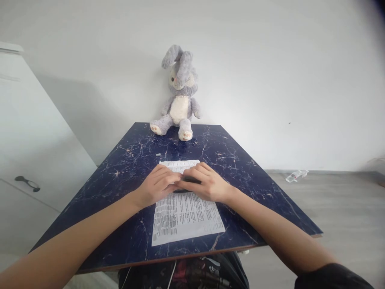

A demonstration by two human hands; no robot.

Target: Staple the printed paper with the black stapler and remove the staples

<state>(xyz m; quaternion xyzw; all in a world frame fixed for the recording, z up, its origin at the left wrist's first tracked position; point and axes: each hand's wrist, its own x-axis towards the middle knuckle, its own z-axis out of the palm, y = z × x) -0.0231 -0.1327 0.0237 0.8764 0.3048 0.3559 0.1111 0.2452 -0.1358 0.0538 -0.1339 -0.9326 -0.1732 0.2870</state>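
A small black object [182, 191] with an upper and a lower dark part lies between my hands, above the printed sheet of paper [189, 214]. My left hand [159, 183] holds its left end, with fingers curled and fingertips against it. From the other side my right hand [207, 182] wraps over the right part, its thumb reaching toward the left fingertips. The fingers cover much of the object, so its exact kind cannot be made out. The paper lies flat on the dark blue marbled table [120, 216].
A grey plush rabbit [180, 100] sits at the table's far edge against the wall. A small pale grey piece [158, 154] lies beyond the paper. On the left stands a white cabinet [36, 132] with a dark handle. A clear plastic item [296, 175] rests on the floor at right.
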